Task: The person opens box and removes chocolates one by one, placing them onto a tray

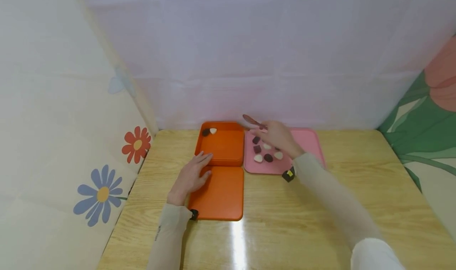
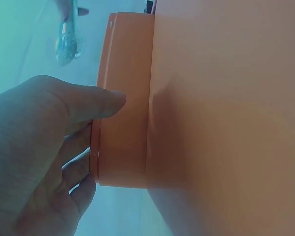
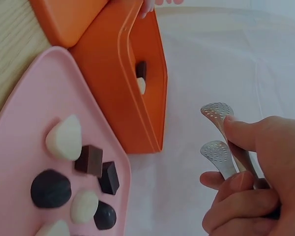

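Note:
An orange box (image 1: 221, 145) stands at the back of the wooden table (image 1: 303, 214), with its flat orange lid (image 1: 219, 196) lying just in front. A dark and a white chocolate (image 1: 209, 131) sit in the box's far left corner. My left hand (image 1: 204, 164) rests with straight fingers on the lid and against the box's near wall (image 2: 125, 98). To the right, a pink tray (image 1: 310, 141) holds several dark and white chocolates (image 1: 267, 153). Over the tray's back edge, my right hand (image 1: 266, 132) grips metal tongs (image 3: 219, 135) with perforated tips, nothing between them.
White cloth walls close the table at the back; flower-printed panels stand at the left (image 1: 103, 194) and right (image 1: 434, 103). Bare wooden tabletop lies in front of the lid and to the right of the tray. A glare stripe (image 1: 238, 242) runs down the near table.

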Demonstrator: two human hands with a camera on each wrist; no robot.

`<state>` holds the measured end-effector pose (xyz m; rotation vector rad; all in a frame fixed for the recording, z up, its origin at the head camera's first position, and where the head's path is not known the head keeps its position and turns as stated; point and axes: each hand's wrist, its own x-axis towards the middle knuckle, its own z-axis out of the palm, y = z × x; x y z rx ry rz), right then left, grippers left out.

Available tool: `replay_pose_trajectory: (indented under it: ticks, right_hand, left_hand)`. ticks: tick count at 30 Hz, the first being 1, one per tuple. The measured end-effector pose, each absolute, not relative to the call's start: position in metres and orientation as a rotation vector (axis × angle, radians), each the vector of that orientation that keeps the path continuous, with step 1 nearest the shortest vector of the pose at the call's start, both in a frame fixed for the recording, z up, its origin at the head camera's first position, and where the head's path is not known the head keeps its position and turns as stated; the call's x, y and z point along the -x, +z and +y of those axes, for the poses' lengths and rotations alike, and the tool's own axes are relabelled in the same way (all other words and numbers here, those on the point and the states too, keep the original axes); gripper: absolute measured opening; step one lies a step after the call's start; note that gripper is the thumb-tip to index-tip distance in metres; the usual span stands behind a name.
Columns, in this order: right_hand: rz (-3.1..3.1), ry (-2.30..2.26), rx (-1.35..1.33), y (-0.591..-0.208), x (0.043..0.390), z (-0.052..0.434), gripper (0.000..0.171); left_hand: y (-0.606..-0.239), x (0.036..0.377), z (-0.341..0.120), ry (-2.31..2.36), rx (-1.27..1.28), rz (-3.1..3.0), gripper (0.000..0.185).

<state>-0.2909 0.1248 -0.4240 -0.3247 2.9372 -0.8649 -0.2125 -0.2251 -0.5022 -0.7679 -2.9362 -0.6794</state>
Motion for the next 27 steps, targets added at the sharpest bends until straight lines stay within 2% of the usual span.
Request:
replay_pose_trajectory:
  ticks: [5,10,14,18,22,27]
  right_hand:
    - [2.903,-0.875,0.325,-0.424,0.295,0.102,0.069]
    - [2.852,-0.924,0.300,-0.424,0.296,0.090,0.051]
    - [2.836,-0.925,0.307,-0.427,0.298,0.086,0.048]
    - [2.860,-0.855,0.342,-0.427,0.301,0.078,0.054]
    - [2.859,-0.795,0.362,-0.427,0.304,0.068,0.071]
    - [2.883,-0.767,0.367,-0.431,0.310,0.060,0.068]
  left_hand:
    - [-0.501,0.211,-0.229,-0.667,0.752,-2.931,0.063]
    - [-0.499,0.210,-0.227,-0.674,0.783,-2.898,0.063]
    - [-0.498,0.209,-0.224,-0.678,0.796,-2.886,0.063]
    - [-0.497,0.210,-0.223,-0.676,0.787,-2.904,0.063]
    - [-0.498,0.210,-0.223,-0.670,0.775,-2.930,0.063]
    - [-0.500,0.210,-0.223,-0.673,0.764,-2.932,0.063]
